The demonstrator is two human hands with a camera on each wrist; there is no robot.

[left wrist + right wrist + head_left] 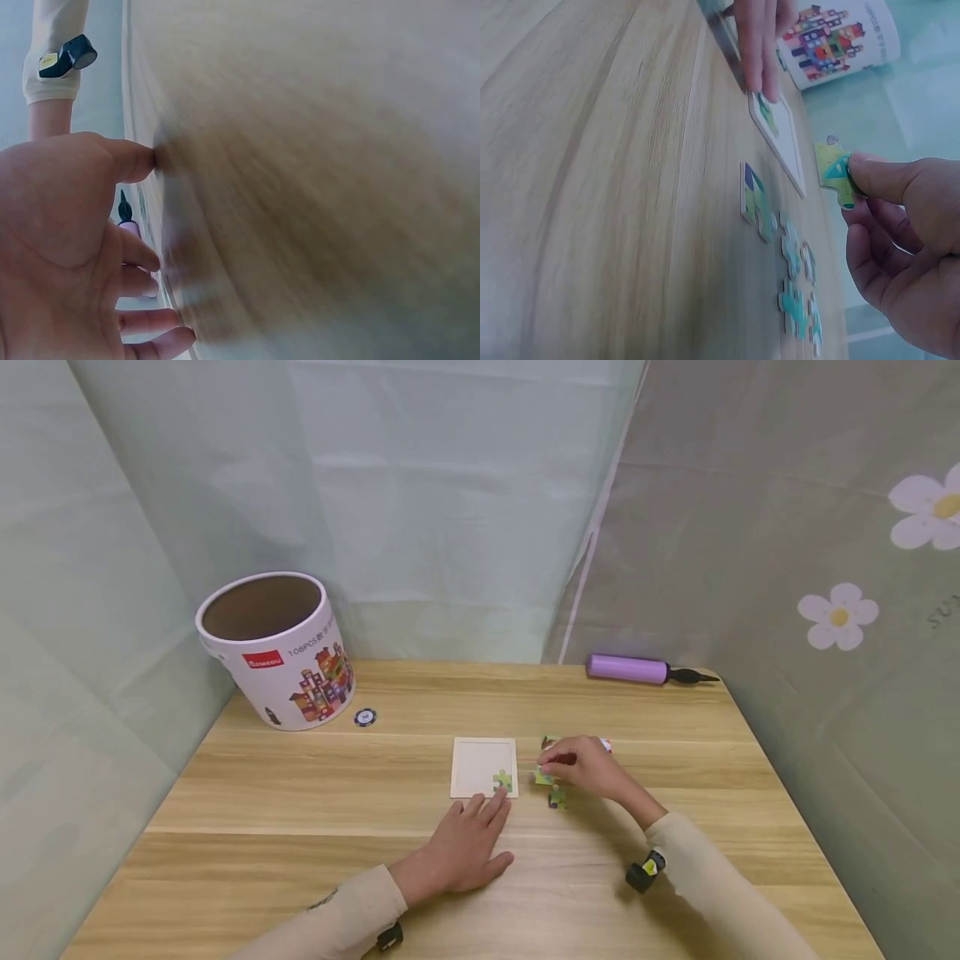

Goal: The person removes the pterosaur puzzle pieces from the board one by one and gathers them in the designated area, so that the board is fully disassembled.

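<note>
My right hand [588,768] pinches a green jigsaw puzzle piece [831,166] between thumb and fingers, raised above the table in the right wrist view. The square, pale puzzle tray [474,760] lies just left of it. In the tray's near right corner sits one green piece [502,782]. My left hand [467,847] rests with extended fingers at the tray's near edge, fingertips at that piece. A loose piece [557,797] lies below the right hand. Several more loose pieces [793,307] lie beside the tray, partly hidden by the right hand in the head view.
A white bucket [296,670] with printed building blocks stands at the back left. Near its base lies a round chip [365,717]. A purple hand pump [628,668] lies along the table's back edge. Fabric curtains [465,510] enclose the wooden table [300,793].
</note>
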